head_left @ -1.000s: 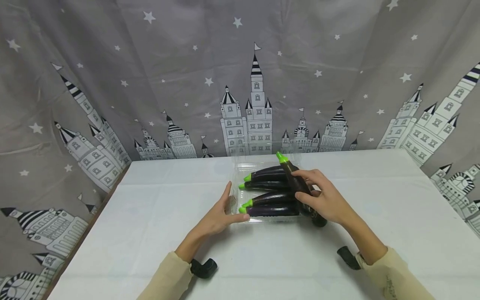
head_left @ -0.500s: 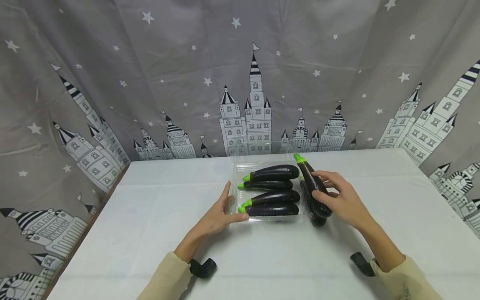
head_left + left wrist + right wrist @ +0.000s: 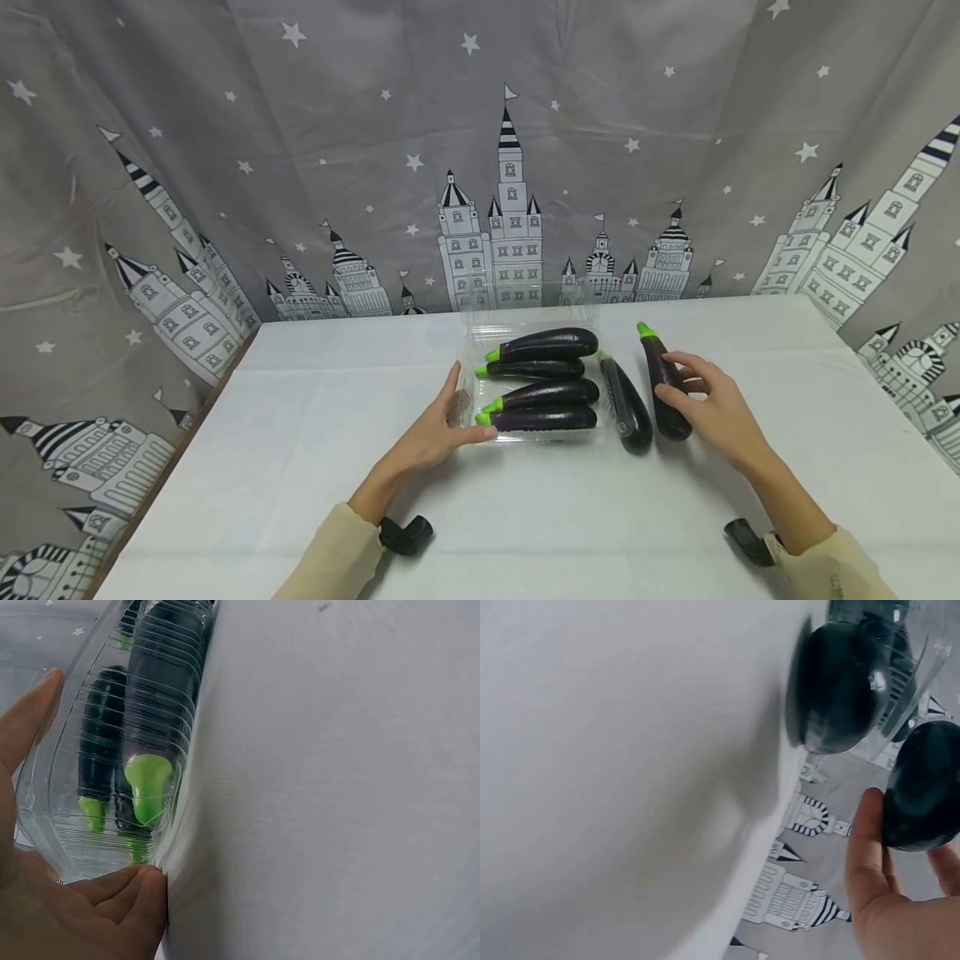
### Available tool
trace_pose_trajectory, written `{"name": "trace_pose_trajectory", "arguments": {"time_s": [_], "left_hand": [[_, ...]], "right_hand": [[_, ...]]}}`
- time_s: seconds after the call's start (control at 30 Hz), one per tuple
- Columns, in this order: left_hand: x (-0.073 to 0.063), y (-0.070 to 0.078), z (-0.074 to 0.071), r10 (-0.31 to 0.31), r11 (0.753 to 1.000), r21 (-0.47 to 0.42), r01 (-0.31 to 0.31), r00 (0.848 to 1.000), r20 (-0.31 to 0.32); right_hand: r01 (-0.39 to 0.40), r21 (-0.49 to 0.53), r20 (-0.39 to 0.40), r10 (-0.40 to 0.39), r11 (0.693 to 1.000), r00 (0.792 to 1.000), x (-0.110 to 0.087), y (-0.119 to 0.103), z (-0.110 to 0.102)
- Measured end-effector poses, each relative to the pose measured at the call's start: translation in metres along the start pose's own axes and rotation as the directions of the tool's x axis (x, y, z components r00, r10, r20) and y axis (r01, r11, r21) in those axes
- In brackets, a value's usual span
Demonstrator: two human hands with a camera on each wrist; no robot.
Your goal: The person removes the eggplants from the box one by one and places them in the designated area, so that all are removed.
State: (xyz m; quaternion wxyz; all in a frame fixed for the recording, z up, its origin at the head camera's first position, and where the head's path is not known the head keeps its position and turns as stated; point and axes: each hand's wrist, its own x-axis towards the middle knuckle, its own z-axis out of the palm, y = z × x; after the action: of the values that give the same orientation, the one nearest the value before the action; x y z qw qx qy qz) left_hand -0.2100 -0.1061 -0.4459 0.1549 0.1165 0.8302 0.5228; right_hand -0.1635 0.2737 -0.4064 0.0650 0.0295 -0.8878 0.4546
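Note:
In the head view, my left hand [image 3: 431, 429] holds the left end of a clear plastic clamshell container [image 3: 480, 335], thumb at the front corner and fingers along the side. Several dark eggplants [image 3: 551, 343] with green stems lie sideways in it. Through its ribbed wall, the left wrist view shows green stem ends [image 3: 148, 787]. My right hand [image 3: 716, 412] grips another eggplant [image 3: 666, 396] between thumb and fingers, stem pointing away. The right wrist view shows this eggplant [image 3: 926, 787] raised off the table. One more eggplant [image 3: 632, 408] rests on the table against the container's right side.
The container's clear lid [image 3: 528, 298] stands raised at the back. White cloth covers the table [image 3: 300, 467], and a grey curtain [image 3: 337, 100] with stars and castles hangs behind it. A dark wrist mount [image 3: 406, 535] sits under the left sleeve.
My right hand has carried its eggplant rightward, away from above the container and past the eggplant lying beside it, which now shows fully. My left hand has stayed at the container.

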Motion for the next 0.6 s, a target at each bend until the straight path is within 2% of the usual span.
{"name": "trace_pose_trajectory", "arguments": {"time_s": [0.13,0.23,0.47,0.6], "left_hand": [[0.000,0.000,0.000,0.003,1.000,-0.002,-0.003,1.000,0.003],[0.000,0.000,0.000,0.007,1.000,0.003,-0.007,1.000,0.008],[-0.001,0.000,-0.001,0.012,1.000,-0.007,-0.012,1.000,0.012],[0.000,-0.001,-0.001,0.020,1.000,-0.008,-0.020,1.000,0.014]], "right_hand": [[-0.070,-0.026,0.035,0.071,0.997,0.997,-0.001,0.008,0.000],[-0.093,-0.038,0.051,0.095,0.995,0.994,-0.001,0.012,0.001],[-0.080,-0.045,0.075,0.083,0.996,0.994,0.000,0.016,0.004],[-0.047,-0.109,0.079,0.055,0.993,0.995,0.002,0.018,0.008]]}}
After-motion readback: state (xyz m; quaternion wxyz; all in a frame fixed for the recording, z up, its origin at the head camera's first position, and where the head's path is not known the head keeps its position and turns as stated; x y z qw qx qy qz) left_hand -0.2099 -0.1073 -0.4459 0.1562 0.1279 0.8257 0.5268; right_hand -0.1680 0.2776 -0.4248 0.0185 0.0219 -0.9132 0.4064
